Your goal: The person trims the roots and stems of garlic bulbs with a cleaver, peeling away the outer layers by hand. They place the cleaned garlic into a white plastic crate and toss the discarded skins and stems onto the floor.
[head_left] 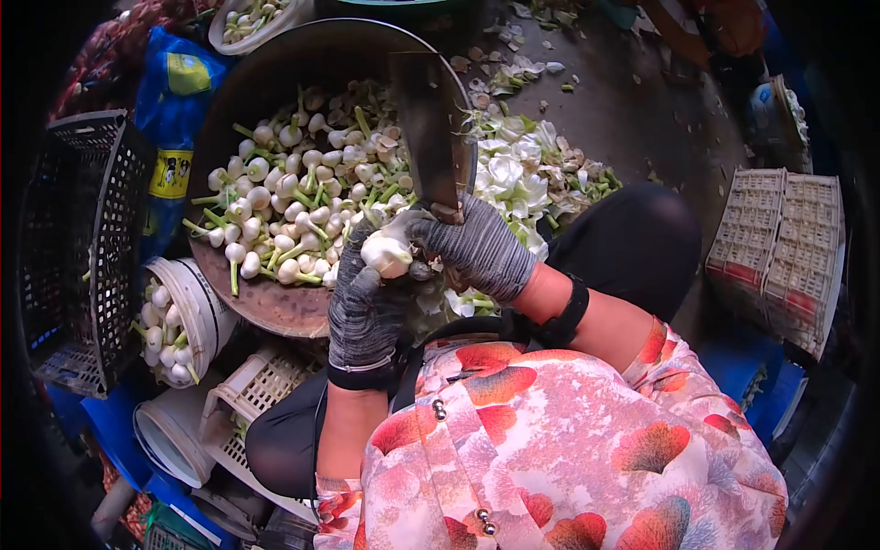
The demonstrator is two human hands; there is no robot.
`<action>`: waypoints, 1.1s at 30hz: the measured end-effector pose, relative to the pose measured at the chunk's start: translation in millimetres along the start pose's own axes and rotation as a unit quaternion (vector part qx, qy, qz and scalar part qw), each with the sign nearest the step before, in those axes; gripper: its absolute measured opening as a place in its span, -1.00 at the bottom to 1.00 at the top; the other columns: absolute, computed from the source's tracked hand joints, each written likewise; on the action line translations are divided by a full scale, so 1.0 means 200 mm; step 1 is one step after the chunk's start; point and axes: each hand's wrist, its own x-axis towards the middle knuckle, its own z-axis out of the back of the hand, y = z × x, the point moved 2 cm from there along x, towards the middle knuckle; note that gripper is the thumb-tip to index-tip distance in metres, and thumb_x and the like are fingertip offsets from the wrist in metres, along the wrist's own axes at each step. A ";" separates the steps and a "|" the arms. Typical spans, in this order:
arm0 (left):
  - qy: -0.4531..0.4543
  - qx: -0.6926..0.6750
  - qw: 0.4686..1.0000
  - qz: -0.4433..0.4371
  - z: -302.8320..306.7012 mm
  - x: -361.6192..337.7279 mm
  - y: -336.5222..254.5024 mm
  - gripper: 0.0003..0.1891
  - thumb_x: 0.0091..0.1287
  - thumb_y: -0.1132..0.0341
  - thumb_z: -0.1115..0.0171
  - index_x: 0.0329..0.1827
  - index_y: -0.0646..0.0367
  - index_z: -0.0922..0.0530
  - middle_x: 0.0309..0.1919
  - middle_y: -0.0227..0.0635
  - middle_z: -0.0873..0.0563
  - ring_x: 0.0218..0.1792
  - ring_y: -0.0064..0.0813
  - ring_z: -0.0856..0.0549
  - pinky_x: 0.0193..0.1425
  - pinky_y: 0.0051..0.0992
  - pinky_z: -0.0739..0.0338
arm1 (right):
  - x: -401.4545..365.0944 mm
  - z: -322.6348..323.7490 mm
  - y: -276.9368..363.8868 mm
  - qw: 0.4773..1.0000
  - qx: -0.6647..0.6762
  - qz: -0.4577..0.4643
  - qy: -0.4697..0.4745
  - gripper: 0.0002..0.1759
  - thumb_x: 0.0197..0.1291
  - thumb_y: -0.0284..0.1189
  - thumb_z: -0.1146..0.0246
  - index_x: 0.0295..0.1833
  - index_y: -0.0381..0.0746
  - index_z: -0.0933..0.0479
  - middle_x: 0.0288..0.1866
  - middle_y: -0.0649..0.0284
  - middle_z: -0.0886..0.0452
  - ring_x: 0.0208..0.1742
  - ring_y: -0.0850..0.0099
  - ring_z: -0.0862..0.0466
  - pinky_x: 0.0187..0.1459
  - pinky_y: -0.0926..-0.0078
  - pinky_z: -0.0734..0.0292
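Note:
A white garlic bulb [386, 258] is in my gloved left hand [365, 313], whose fingers are closed around it. My gloved right hand [481, 249] grips a cleaver [427, 128] by its handle end; the broad dark blade points away from me, over the basin. The fingers of my right hand meet the bulb at its right side. Beyond my hands, a large round metal basin [266, 312] holds many trimmed garlic bulbs [302, 183] with short green stems. Peeled garlic skins [509, 174] are heaped right of the basin.
At the left stand a black plastic crate [108, 247], a tilted white bucket of garlic [203, 302], another white bucket [170, 435] and a pale slatted basket [252, 394]. Stacked white crates [779, 247] are on the right. Part of another person [678, 32] shows at the top right.

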 end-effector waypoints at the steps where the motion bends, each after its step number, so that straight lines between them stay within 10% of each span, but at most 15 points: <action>1: 0.007 -0.003 1.000 0.005 0.00 0.00 0.00 -0.30 0.14 0.17 -0.31 0.31 0.23 -0.26 -0.01 -0.13 -0.57 -0.13 -0.26 -0.64 -0.04 -0.26 -0.62 | -0.01 0.00 0.01 1.000 0.011 -0.013 0.004 -0.69 0.23 -0.30 -0.30 -0.06 -0.30 -0.55 -0.31 0.27 -0.66 -0.30 0.57 -0.60 -0.21 0.53 -0.54; 11: -0.058 0.088 0.994 0.006 0.03 0.02 0.03 -0.34 0.15 0.14 -0.39 0.25 0.25 -0.33 -0.03 -0.24 -0.56 -0.08 -0.38 -0.60 0.00 -0.38 -0.56 | -0.07 0.01 0.09 0.986 -0.115 0.106 -0.052 -0.70 0.25 -0.30 -0.27 -0.08 -0.32 -0.54 -0.32 0.27 -0.64 -0.30 0.57 -0.62 -0.25 0.56 -0.56; 17: -0.007 0.121 0.993 -0.002 0.10 0.02 0.06 -0.38 0.12 0.18 -0.46 0.17 0.28 -0.39 -0.08 -0.27 -0.57 -0.09 -0.41 -0.62 0.04 -0.42 -0.58 | 0.05 0.15 -0.09 0.977 0.184 0.001 -0.109 -0.75 0.25 -0.29 -0.27 -0.20 -0.28 -0.54 -0.44 0.30 -0.61 -0.45 0.55 -0.60 -0.36 0.55 -0.54; 22: -0.021 0.062 0.998 -0.020 0.06 0.00 0.02 -0.44 0.19 0.24 -0.39 0.19 0.24 -0.37 -0.04 -0.22 -0.60 -0.07 -0.33 -0.65 0.09 -0.38 -0.58 | 0.05 0.24 -0.02 0.971 0.012 -0.005 -0.238 -0.75 0.20 -0.34 -0.34 -0.20 -0.29 -0.50 -0.40 0.31 -0.61 -0.42 0.58 -0.59 -0.35 0.55 -0.54; 30: -0.097 -0.074 0.992 -0.020 0.21 0.03 0.03 -0.63 0.40 0.28 -0.09 0.21 0.23 -0.41 0.01 -0.18 -0.59 0.05 -0.29 -0.59 0.26 -0.22 -0.46 | -0.01 0.10 -0.01 0.986 -0.109 0.068 -0.108 -0.67 0.14 -0.30 -0.36 -0.05 -0.24 -0.55 -0.23 0.12 -0.67 -0.22 0.26 -0.69 -0.11 0.37 -0.58; 33: -0.119 0.020 0.992 -0.029 0.17 0.03 0.03 -0.53 0.29 0.27 -0.26 0.23 0.12 -0.36 -0.08 -0.28 -0.55 -0.13 -0.37 -0.58 0.06 -0.31 -0.54 | -0.03 0.02 -0.05 0.970 -0.203 0.121 -0.060 -0.62 0.12 -0.39 -0.39 0.04 -0.23 -0.52 -0.22 0.30 -0.63 -0.21 0.51 -0.61 -0.11 0.53 -0.55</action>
